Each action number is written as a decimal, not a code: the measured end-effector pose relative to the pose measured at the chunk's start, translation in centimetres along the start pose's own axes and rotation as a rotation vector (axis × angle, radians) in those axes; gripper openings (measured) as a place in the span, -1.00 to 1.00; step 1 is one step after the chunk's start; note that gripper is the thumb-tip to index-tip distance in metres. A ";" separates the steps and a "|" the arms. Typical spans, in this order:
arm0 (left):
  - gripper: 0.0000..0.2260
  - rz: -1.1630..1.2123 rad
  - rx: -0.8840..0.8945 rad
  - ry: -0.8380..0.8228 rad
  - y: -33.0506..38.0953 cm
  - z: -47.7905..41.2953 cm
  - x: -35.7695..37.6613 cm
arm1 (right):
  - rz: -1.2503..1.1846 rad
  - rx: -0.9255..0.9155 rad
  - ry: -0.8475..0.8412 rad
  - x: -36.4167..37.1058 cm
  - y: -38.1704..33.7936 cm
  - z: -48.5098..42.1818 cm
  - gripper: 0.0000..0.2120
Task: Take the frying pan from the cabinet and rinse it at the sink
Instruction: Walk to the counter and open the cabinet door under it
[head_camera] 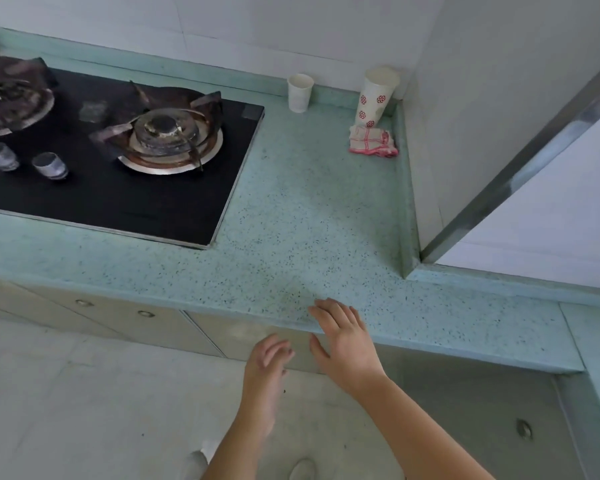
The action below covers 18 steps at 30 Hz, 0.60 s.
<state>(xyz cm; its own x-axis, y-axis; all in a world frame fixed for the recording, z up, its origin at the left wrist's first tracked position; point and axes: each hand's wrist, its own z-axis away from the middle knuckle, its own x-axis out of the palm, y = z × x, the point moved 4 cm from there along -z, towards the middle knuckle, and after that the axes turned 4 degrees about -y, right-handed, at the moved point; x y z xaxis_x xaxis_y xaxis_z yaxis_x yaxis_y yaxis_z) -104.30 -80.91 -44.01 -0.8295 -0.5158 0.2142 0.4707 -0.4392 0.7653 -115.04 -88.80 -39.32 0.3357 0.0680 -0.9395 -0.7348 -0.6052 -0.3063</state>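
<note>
No frying pan and no sink show in the head view. My right hand point(343, 341) hovers with fingers spread over the front edge of the green speckled countertop point(309, 209). My left hand point(267, 358) is lower, in front of a beige cabinet door point(229, 334) below the counter, its fingers loosely curled and holding nothing. The cabinet doors point(465, 403) beneath the counter are closed. One has a small round metal knob point(523, 428).
A black gas hob point(118, 188) with a burner point(168, 136) and two knobs point(49, 165) fills the counter's left. A paper cup point(300, 92), a stack of patterned cups point(376, 97) and a folded red-checked cloth point(373, 142) sit in the back corner. A white wall point(499, 98) rises at right.
</note>
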 end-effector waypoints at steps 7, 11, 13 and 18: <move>-0.67 0.466 -0.131 -0.067 -1.4 -1.7 0.7 | -0.077 0.002 0.013 2.3 -0.7 -1.1 -0.62; -0.57 0.622 -0.153 -0.078 -1.9 -2.9 0.8 | -0.052 0.041 0.045 2.9 -0.9 -1.5 -0.63; -0.58 0.694 -0.148 -0.074 -1.7 -3.3 0.8 | -0.047 0.051 0.070 3.2 -0.6 -1.4 -0.64; -0.80 0.693 -0.117 -0.114 -1.4 -3.8 1.1 | -0.016 0.048 0.105 3.7 -0.3 -1.2 -0.66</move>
<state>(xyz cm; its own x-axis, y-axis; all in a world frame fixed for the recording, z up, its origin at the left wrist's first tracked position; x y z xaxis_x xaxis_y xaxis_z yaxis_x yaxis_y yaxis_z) -104.74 -83.66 -47.10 -0.3510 -0.6274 0.6951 0.9251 -0.1172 0.3613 -112.82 -89.33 -42.53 0.4059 -0.0080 -0.9139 -0.7554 -0.5658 -0.3305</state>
